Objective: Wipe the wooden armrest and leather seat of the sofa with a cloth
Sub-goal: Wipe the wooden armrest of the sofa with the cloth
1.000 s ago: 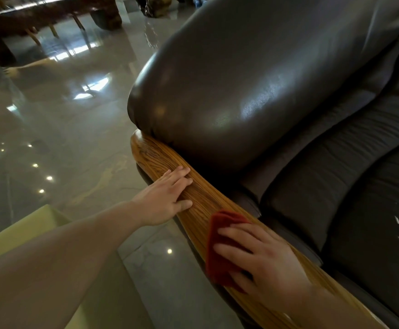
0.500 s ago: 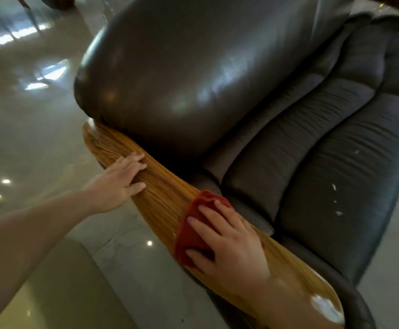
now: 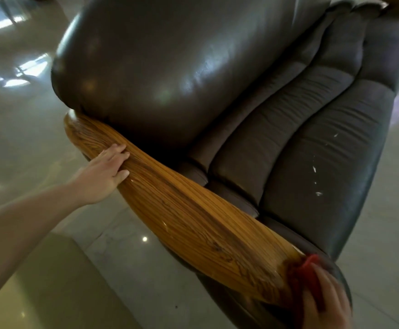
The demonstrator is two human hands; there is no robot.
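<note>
A long wooden armrest [image 3: 193,219] with strong grain runs diagonally from upper left to lower right. My left hand [image 3: 103,174] rests flat on its far part, fingers draped over the top. At the near end my right hand [image 3: 324,302] presses a red cloth [image 3: 305,276] against the armrest's tip; the cloth is blurred and partly covered by my fingers. The dark leather seat [image 3: 312,150] lies to the right of the armrest, with a few white flecks on it. The shiny dark backrest [image 3: 170,67] bulges above.
A glossy tiled floor [image 3: 16,119] with light reflections spreads to the left and below. A pale greenish flat surface [image 3: 39,288] sits at the lower left, near my forearm.
My right hand has slid the red cloth down the armrest from its middle to the near end. My left hand stays on the far part. The view has shifted.
</note>
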